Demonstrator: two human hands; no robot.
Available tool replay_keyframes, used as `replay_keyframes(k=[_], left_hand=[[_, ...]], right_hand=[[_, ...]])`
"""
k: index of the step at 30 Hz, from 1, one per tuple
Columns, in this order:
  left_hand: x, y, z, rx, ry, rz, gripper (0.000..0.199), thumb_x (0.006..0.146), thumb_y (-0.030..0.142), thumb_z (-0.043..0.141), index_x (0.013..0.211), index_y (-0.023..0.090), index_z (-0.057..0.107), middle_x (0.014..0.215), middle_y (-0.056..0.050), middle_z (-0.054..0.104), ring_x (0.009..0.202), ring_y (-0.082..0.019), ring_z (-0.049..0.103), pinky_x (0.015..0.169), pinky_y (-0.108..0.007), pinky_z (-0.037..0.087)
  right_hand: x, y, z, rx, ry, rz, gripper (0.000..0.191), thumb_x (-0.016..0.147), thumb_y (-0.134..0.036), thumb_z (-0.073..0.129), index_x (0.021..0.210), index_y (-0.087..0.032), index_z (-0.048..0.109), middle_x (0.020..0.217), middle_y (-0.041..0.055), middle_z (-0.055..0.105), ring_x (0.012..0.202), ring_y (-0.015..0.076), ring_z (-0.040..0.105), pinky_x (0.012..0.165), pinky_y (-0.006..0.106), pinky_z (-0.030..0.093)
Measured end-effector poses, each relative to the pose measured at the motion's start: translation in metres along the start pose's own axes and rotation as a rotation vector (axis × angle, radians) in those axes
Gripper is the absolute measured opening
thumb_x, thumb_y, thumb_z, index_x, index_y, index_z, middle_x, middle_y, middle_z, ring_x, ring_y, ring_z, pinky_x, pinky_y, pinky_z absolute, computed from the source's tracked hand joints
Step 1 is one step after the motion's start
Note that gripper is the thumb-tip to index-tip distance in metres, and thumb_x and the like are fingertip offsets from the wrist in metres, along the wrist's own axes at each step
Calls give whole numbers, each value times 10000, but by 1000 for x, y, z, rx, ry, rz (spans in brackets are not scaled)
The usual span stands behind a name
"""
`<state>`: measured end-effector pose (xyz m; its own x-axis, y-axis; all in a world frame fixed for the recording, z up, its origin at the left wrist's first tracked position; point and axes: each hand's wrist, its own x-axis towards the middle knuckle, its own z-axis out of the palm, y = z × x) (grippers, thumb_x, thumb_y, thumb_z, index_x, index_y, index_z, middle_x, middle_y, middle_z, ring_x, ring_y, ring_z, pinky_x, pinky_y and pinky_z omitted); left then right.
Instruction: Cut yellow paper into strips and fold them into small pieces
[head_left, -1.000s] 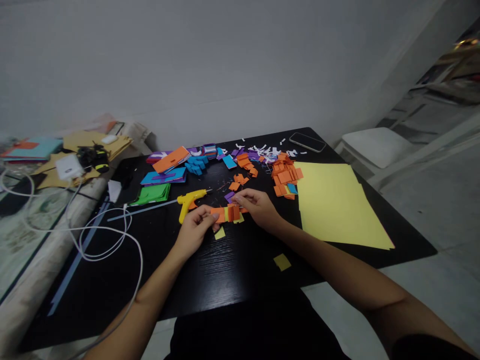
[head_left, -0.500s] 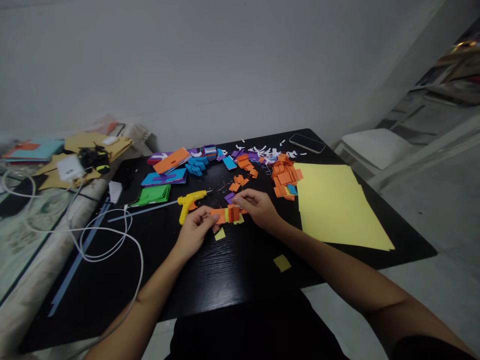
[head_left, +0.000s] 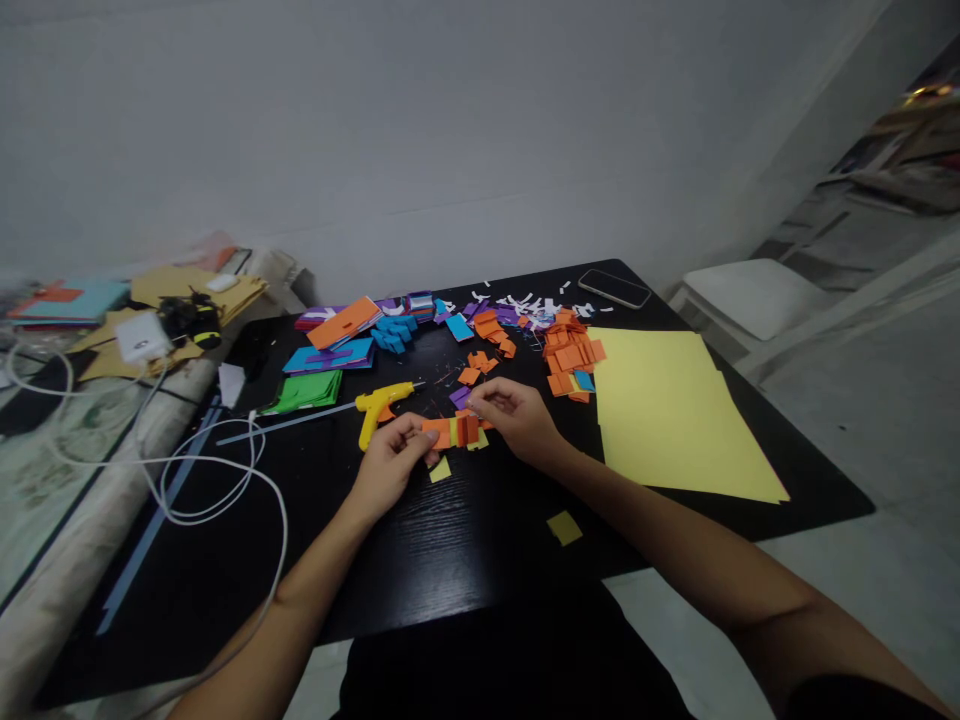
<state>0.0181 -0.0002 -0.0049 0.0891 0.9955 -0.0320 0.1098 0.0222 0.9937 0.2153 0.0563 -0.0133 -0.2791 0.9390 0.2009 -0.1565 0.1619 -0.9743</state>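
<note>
I see two bare hands at work over a black table [head_left: 487,560]. Near the middle of the frame, the left hand [head_left: 391,458] grips the left end of an orange strip [head_left: 441,432] between thumb and fingers. The strip has a yellow band and some folded, upright parts. The right hand [head_left: 516,415] is at its other end, with thumb and forefinger brought together; whether they pinch the strip itself, I cannot tell.

Just beyond the left hand there lies a yellow glue gun [head_left: 371,403], its nozzle pointing to the right. A purple piece [head_left: 459,397] is beside the right fingertips, and a small yellow square [head_left: 564,527] lies in the lower centre.

Right of centre is an orange pile [head_left: 568,348], touching the large yellow sheets [head_left: 675,415]. A phone [head_left: 615,288] rests at the upper right of the table. Green papers [head_left: 306,390] lie left of the glue gun, and a white cable [head_left: 280,520] curves through the lower left.
</note>
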Motion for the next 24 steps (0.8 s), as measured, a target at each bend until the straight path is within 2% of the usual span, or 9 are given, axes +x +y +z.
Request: replay_keyframes(k=[9, 12, 15, 18, 20, 24], left_hand=[[-1, 0, -2, -15, -16, 15, 241, 865, 385, 653, 784, 160, 621, 611, 19, 628, 594, -125, 560, 636, -249, 422], [-1, -1, -1, -37, -21, 17, 243, 868, 388, 656, 791, 159, 625, 616, 17, 626, 593, -124, 559, 631, -249, 427], [-2, -1, -1, -51, -16, 10, 245, 864, 392, 664, 809, 157, 628, 625, 14, 632, 593, -123, 565, 628, -249, 436], [-2, 0, 0, -47, -14, 22, 250, 855, 398, 676, 821, 153, 633, 646, 7, 643, 605, -125, 576, 630, -249, 448], [-2, 0, 1, -43, -11, 35, 254, 842, 399, 692, 824, 153, 632, 648, 7, 645, 598, -123, 575, 618, -246, 453], [-2, -1, 2, -54, -16, 33, 259, 809, 392, 730, 841, 153, 635, 646, 9, 648, 588, -121, 578, 593, -236, 452]], right_hand=[[1, 1, 0, 45, -6, 20, 207, 773, -364, 754, 832, -187, 664, 836, 36, 688, 825, 184, 673, 842, 364, 543], [2, 2, 0, 62, -10, 38, 232, 781, -373, 749, 894, -195, 652, 873, 42, 696, 866, 184, 684, 871, 365, 544], [2, 5, 1, 103, -115, 115, 353, 737, -368, 789, 1009, -196, 643, 948, 54, 710, 919, 185, 689, 899, 370, 547], [0, 8, 1, 128, -255, 197, 425, 674, -352, 837, 1018, -174, 662, 923, 51, 713, 872, 184, 698, 859, 370, 566], [-1, 10, 2, 126, -272, 223, 408, 653, -349, 851, 973, -163, 679, 858, 34, 707, 810, 172, 699, 824, 356, 573], [-4, 10, 4, 107, -227, 207, 383, 622, -343, 874, 902, -156, 692, 778, 11, 695, 749, 155, 687, 785, 329, 575]])
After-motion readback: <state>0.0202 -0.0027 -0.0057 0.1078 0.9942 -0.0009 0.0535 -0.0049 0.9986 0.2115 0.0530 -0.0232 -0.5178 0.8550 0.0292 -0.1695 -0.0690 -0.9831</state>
